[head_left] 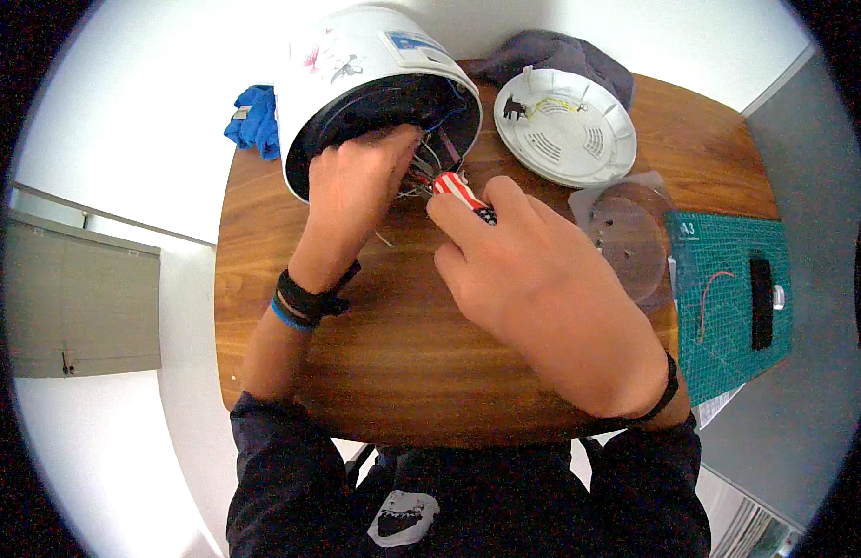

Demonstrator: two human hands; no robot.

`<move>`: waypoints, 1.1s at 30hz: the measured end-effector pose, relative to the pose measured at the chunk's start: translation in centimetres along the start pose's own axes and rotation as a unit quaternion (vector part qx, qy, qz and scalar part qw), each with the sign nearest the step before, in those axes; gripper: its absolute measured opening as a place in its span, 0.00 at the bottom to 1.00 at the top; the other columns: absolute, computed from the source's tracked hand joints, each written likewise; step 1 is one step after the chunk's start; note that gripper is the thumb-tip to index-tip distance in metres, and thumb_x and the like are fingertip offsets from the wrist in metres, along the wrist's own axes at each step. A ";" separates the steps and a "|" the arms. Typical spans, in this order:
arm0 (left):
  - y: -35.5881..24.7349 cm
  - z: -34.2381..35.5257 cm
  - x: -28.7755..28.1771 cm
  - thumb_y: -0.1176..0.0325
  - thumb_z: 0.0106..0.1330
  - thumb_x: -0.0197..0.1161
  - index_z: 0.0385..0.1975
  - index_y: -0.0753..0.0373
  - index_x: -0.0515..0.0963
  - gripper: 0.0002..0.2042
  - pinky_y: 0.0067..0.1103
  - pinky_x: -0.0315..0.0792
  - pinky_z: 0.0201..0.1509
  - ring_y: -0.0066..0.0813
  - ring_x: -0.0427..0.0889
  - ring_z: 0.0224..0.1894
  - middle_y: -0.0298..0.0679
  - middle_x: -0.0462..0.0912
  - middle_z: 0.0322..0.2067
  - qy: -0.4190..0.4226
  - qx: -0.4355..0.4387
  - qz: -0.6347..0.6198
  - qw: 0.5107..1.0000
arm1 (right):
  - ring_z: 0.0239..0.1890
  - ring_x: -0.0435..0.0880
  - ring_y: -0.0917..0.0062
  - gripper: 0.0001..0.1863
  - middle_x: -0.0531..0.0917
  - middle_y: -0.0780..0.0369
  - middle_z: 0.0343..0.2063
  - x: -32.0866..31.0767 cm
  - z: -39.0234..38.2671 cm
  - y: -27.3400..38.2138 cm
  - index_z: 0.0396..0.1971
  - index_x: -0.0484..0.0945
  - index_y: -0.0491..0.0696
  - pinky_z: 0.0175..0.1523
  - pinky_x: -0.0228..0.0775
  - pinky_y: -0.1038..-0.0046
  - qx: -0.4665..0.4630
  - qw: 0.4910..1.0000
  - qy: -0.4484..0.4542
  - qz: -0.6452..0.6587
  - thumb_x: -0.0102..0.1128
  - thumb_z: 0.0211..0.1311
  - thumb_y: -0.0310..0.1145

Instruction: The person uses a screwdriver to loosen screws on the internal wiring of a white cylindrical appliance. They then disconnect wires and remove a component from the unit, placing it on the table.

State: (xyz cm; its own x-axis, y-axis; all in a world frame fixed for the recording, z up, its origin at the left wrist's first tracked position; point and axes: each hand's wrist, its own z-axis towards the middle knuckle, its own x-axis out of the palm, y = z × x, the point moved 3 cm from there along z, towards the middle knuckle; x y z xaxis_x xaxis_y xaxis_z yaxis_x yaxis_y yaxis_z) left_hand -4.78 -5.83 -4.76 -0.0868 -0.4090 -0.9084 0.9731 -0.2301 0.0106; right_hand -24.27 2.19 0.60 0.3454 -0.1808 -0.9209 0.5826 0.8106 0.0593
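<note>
A white cylindrical appliance (363, 37) with printed flowers lies on its side, its open dark end toward me, with loose wires inside. My left hand (351, 186) is curled at that opening, fingers bent among the wires; what it pinches is hidden. My right hand (533, 279) is closed on a tool with a red-and-white striped, star-patterned handle (456, 189), apparently pliers or cutters, whose metal jaws point into the wires just right of my left hand. A short pale wire lies on the wood below the opening.
The wooden table (263, 363) also holds a blue cloth (256, 121), a white plastic cover (579, 158), a dark grey cloth (602, 70), a clear round tray (626, 265) and a green cutting mat (719, 344) bearing a black strip (761, 302) and red wire. Walls surround the table.
</note>
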 end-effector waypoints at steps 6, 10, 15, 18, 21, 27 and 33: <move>0.4 -0.4 0.0 0.58 0.74 0.64 0.47 0.47 0.88 0.09 0.39 0.84 0.34 0.47 0.90 0.33 0.42 0.91 0.37 -0.010 0.043 0.012 0.999 | 0.42 0.77 0.68 0.03 0.76 0.61 0.42 0.0 0.0 0.4 0.24 0.80 0.45 0.46 0.80 0.71 -0.008 1.000 -0.014 0.015 0.64 0.51 0.28; 0.6 -0.7 -0.2 0.59 0.74 0.64 0.48 0.47 0.88 0.09 0.38 0.84 0.34 0.46 0.90 0.34 0.41 0.91 0.40 -0.037 0.063 -0.003 0.997 | 0.41 0.76 0.68 0.03 0.76 0.61 0.41 0.0 -0.1 0.5 0.23 0.80 0.45 0.46 0.79 0.71 -0.004 1.000 0.005 0.020 0.64 0.51 0.28; 0.9 -0.9 -0.1 0.59 0.73 0.65 0.48 0.47 0.88 0.09 0.38 0.84 0.34 0.46 0.90 0.35 0.40 0.91 0.40 -0.035 0.060 -0.009 0.998 | 0.41 0.76 0.69 0.03 0.76 0.61 0.41 0.0 0.0 0.3 0.23 0.79 0.46 0.46 0.79 0.71 -0.035 0.999 0.010 0.013 0.63 0.51 0.28; 1.1 -0.9 0.1 0.59 0.73 0.65 0.48 0.47 0.88 0.09 0.37 0.84 0.34 0.45 0.90 0.35 0.40 0.91 0.40 -0.064 0.084 -0.016 0.994 | 0.41 0.76 0.68 0.03 0.76 0.61 0.41 -0.2 0.1 0.3 0.23 0.79 0.45 0.46 0.79 0.71 -0.034 0.999 0.007 0.013 0.63 0.51 0.28; 1.1 -1.0 0.0 0.60 0.73 0.65 0.48 0.47 0.88 0.09 0.36 0.85 0.34 0.44 0.91 0.35 0.39 0.91 0.40 -0.083 0.100 -0.013 0.991 | 0.41 0.76 0.68 0.04 0.77 0.61 0.42 -0.2 0.1 0.4 0.23 0.79 0.45 0.46 0.79 0.71 -0.037 0.999 0.015 0.007 0.63 0.50 0.29; 1.2 -1.1 -0.4 0.69 0.65 0.64 0.48 0.52 0.84 0.12 0.33 0.86 0.35 0.40 0.92 0.36 0.35 0.91 0.45 -0.100 0.124 -0.019 0.987 | 0.41 0.77 0.69 0.04 0.77 0.61 0.42 -0.3 0.1 0.3 0.23 0.79 0.45 0.45 0.79 0.71 -0.036 0.999 0.016 0.003 0.64 0.50 0.29; 1.5 -1.3 -0.3 0.67 0.69 0.67 0.46 0.54 0.85 0.09 0.33 0.86 0.36 0.42 0.92 0.37 0.37 0.91 0.44 -0.130 0.134 -0.063 0.980 | 0.41 0.77 0.69 0.04 0.77 0.61 0.42 -0.2 0.3 0.4 0.23 0.79 0.45 0.44 0.79 0.72 -0.033 0.999 0.013 0.007 0.64 0.50 0.29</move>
State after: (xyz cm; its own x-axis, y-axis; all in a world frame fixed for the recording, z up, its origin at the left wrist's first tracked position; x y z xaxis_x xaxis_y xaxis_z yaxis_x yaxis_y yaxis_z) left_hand -3.00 -4.90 -5.01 -0.2877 -0.5661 -0.7725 0.8634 -0.5024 0.0467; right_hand -23.93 2.37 0.87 0.3336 -0.1557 -0.9298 0.5282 0.8478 0.0475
